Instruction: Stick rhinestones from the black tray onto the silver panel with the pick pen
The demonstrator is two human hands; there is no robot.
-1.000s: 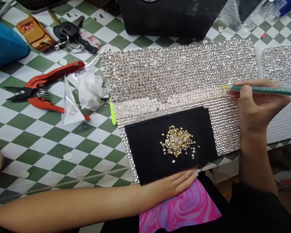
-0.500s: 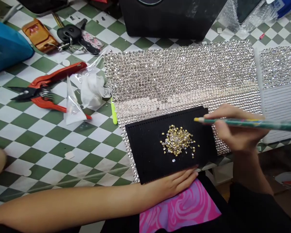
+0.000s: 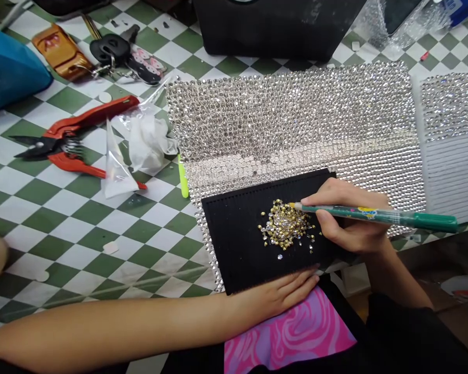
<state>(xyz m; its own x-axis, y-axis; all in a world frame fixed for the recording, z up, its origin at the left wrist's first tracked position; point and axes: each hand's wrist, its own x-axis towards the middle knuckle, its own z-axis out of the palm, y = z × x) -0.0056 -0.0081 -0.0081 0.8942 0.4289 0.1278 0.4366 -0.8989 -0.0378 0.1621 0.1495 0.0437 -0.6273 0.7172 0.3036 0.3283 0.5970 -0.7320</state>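
Note:
A pile of gold-backed rhinestones (image 3: 283, 226) lies on a black ridged tray (image 3: 237, 249), with a few loose stones around it. My right hand (image 3: 347, 215) pinches a green pen-like stick (image 3: 398, 215) with a yellowish tip, and that tip is at the upper right of the pile. Along the tray's near edge rests my left hand (image 3: 284, 293), flat with fingers stretched out, nothing in it. Under the tray spreads a sheet of silvery rhinestones (image 3: 288, 114) set in rows, with a paler band across it.
Red-handled pruning shears (image 3: 70, 135) and a clear plastic bag (image 3: 117, 166) lie on the checked tablecloth (image 3: 89, 228) at left. Keys (image 3: 111, 49) are behind them. A black box (image 3: 265, 31) stands at the back. A white grooved board (image 3: 452, 171), partly covered in stones, sits right.
My right hand has moved left with the green stick, bringing its tip from the tray's right part to the rhinestone pile. My left hand stays put.

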